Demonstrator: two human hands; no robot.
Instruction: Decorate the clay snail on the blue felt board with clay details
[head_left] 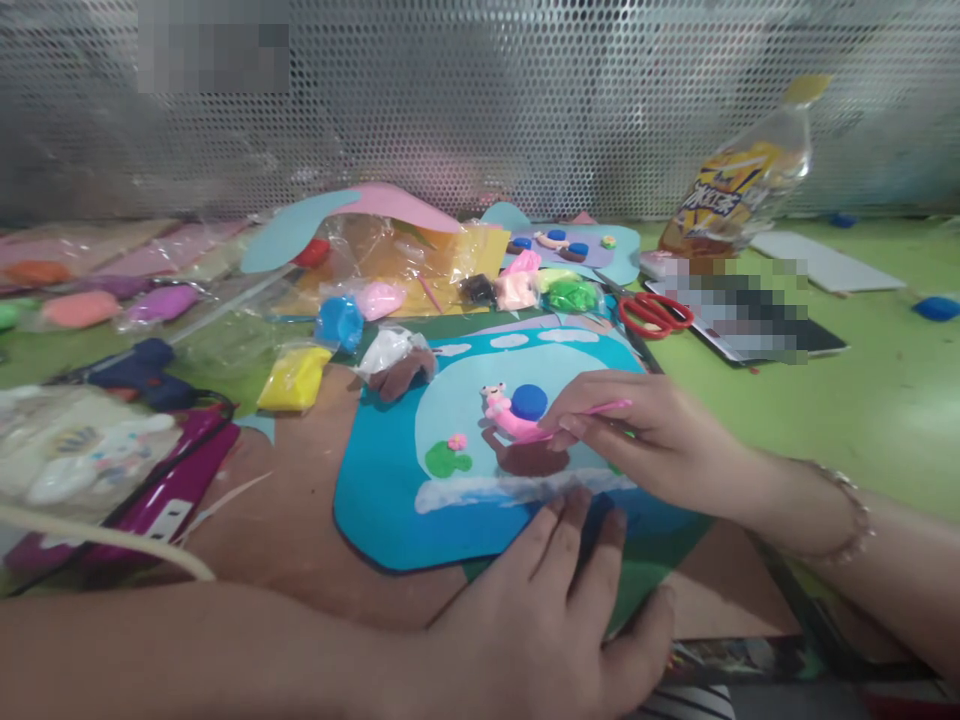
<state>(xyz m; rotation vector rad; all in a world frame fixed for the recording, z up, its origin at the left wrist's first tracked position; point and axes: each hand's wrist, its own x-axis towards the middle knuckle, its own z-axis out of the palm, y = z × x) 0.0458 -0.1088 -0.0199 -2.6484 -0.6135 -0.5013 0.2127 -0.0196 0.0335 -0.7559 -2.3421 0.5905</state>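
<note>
A thin pink tool (613,407) is pinched in the right hand (637,430) at the pink clay figure (504,418), which is set on the blue board (379,500) — beside a blue disc (529,401). The board's near edge is covered by the left hand (536,610), its fingers spread.

The bottle (754,195) has a yellow label (716,190) with big Chinese letters on it. They look like 冰红茶, which means iced tea. Smaller writing sits just above them, but it is too blurry to read. The purple case (204,447) has a white patch (169,517) with dark marks on it, too small to make out.
</note>
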